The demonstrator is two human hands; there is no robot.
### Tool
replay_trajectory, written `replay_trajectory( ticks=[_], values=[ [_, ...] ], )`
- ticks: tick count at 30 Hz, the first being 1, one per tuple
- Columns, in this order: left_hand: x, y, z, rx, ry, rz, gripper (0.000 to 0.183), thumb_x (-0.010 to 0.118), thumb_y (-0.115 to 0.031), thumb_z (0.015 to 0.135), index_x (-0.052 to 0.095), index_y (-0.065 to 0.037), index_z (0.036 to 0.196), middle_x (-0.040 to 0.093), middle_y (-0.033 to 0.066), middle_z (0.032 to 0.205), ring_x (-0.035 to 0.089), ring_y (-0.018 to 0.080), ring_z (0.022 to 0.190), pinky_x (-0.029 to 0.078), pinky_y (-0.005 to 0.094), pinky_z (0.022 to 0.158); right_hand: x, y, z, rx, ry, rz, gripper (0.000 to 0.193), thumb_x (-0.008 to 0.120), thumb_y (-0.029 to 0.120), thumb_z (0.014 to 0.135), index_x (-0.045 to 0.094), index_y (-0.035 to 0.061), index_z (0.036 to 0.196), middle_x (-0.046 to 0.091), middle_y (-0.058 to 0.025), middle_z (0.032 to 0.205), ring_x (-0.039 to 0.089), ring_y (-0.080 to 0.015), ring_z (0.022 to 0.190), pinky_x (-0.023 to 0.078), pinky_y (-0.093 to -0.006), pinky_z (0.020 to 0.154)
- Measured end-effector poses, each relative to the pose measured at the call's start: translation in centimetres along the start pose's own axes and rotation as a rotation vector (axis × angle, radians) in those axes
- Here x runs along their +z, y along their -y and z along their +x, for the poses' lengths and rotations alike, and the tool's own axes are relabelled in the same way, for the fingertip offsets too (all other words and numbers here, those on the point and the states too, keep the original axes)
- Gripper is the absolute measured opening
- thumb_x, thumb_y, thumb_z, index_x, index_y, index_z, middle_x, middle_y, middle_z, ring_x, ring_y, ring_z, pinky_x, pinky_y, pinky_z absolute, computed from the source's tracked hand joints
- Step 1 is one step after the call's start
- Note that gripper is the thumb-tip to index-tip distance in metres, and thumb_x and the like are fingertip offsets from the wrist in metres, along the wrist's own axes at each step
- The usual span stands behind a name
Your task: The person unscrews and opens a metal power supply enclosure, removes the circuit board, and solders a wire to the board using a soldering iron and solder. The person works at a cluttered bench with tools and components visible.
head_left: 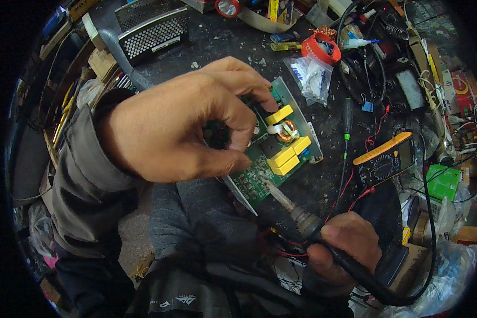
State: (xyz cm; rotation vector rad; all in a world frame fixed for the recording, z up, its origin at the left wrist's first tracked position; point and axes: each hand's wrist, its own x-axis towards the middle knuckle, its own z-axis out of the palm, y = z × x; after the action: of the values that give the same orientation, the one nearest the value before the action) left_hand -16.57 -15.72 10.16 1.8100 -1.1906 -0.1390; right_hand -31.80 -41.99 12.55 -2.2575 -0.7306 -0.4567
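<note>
A green circuit board [257,191] with a pale metal edge lies at an angle on the dark bench, near its front. It carries yellow block capacitors [283,161] and a copper-wound coil [287,131]. My left hand [180,124] arches over the board, thumb and index finger pinched together; what they grip, if anything, is hidden. Another fingertip touches near the upper yellow capacitor [280,114]. My right hand [350,244] is closed around the black handle of a soldering iron [307,222]. The iron's pale, worn tip points up-left and meets the board beside the lower capacitors.
Right of the board stands an orange-edged multimeter [384,159] with red leads. A black cable [432,228] runs from the iron along the right. Behind lie a clear plastic bag [311,79], a red tape ring [321,49] and a perforated metal cover [153,40].
</note>
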Motion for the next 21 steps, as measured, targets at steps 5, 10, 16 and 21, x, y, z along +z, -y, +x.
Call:
replay_trajectory(
  ticks=[5,10,16,21],
  values=[
    [0.1,0.2,-0.1,-0.009,-0.008,-0.028,0.017,0.084,-0.009,0.070,0.068,-0.007,0.072,0.060,0.0187,0.131,0.041,0.0402,0.136,0.035,0.0558,0.108,0.0,-0.5,-0.2,-0.056,-0.066,0.032,0.046,0.091,0.015,0.070,0.065,0.0006,0.105,0.069,-0.0098,0.074,0.068,-0.0230,0.059,0.052,-0.0304,0.052],
    [0.1,0.1,-0.2,-0.001,-0.009,-0.012,0.017,0.085,-0.008,0.069,0.068,-0.007,0.072,0.060,0.0188,0.132,0.041,0.0396,0.136,0.034,0.0553,0.108,0.4,-0.8,-0.2,-0.076,-0.063,0.064,0.047,0.090,0.015,0.070,0.065,-0.0005,0.106,0.068,-0.0100,0.071,0.067,-0.0225,0.057,0.052,-0.0309,0.050],
    [0.1,-0.1,-0.1,0.000,-0.005,-0.018,0.016,0.085,-0.008,0.069,0.069,-0.006,0.072,0.060,0.0192,0.131,0.041,0.0391,0.135,0.034,0.0531,0.109,-0.1,-0.1,0.3,-0.095,0.042,-0.014,0.047,0.089,0.017,0.073,0.064,0.0003,0.109,0.068,-0.0103,0.073,0.066,-0.0213,0.057,0.050,-0.0296,0.049],
    [0.3,0.1,-0.2,0.000,-0.013,-0.013,0.017,0.085,-0.010,0.070,0.069,-0.006,0.073,0.060,0.0195,0.130,0.040,0.0391,0.135,0.034,0.0524,0.108,0.4,0.8,0.3,-0.128,0.065,-0.070,0.035,0.081,0.023,0.083,0.063,0.0010,0.103,0.065,-0.0105,0.075,0.063,-0.0249,0.057,0.051,-0.0358,0.052]
  ],
)
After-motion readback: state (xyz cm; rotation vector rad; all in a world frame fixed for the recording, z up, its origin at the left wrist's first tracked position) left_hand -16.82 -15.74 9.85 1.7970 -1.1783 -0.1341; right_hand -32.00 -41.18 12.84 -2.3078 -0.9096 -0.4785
